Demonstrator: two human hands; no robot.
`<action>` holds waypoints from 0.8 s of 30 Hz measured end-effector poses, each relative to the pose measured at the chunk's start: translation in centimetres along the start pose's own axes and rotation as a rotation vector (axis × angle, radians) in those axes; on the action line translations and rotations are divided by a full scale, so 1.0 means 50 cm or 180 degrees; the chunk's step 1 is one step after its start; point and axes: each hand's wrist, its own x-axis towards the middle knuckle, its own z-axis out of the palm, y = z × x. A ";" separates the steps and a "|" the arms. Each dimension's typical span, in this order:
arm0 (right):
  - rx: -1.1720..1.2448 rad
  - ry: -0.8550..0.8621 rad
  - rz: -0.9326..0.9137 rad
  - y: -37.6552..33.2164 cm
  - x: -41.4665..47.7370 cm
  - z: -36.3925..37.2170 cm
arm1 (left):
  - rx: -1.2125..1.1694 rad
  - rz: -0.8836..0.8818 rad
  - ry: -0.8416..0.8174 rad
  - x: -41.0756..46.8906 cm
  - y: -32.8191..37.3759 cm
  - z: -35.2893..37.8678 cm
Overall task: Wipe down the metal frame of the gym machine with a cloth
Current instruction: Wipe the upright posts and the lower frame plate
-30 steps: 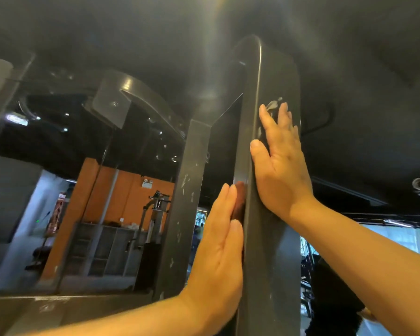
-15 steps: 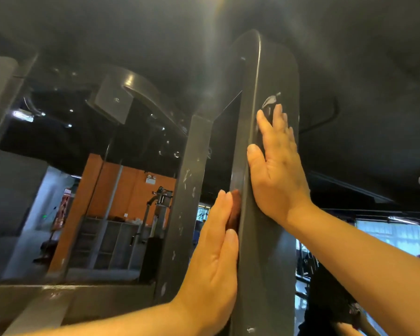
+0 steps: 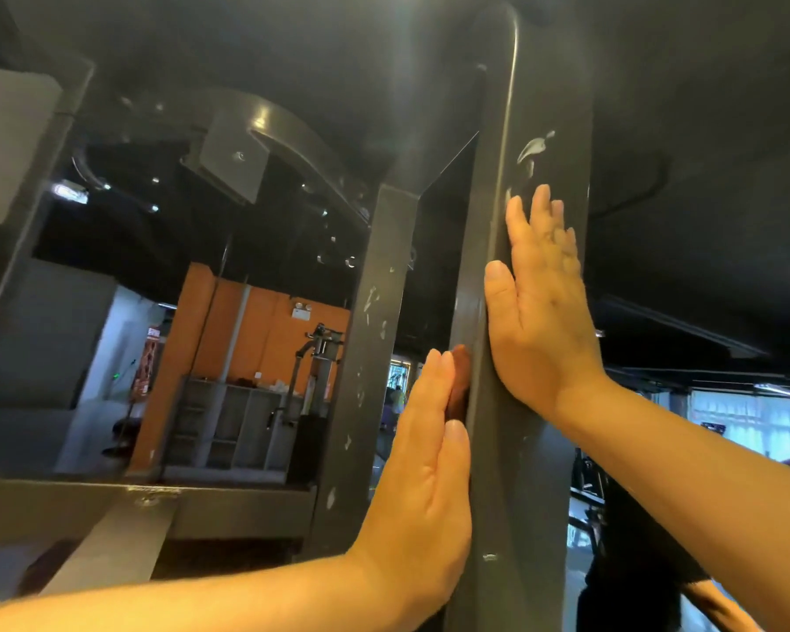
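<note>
Reaches up with both bare forearms. Holds the left hand [image 3: 423,476] flat, fingers straight and together. Holds the right hand [image 3: 539,312] higher, flat too, thumb spread aside.

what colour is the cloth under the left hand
Reddish-brown: the cloth peeks past the left hand in the head view.

The left hand [image 3: 423,485] and right hand [image 3: 541,312] are bare. Below the wrists, the left forearm [image 3: 201,599] and right forearm [image 3: 703,485] are uncovered too. The thumbnails [image 3: 495,272] are short and plain.
</note>
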 end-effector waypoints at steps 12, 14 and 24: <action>-0.0003 -0.0026 -0.0021 -0.011 -0.065 0.013 | -0.0118 -0.0079 0.0058 0.028 0.007 0.000; 0.0009 -0.0009 -0.0002 -0.013 -0.070 0.014 | -0.0084 -0.0240 0.0052 -0.029 -0.007 0.006; -0.0027 0.0006 -0.0096 -0.012 -0.085 0.018 | -0.0302 -0.0170 0.0197 0.130 0.065 -0.001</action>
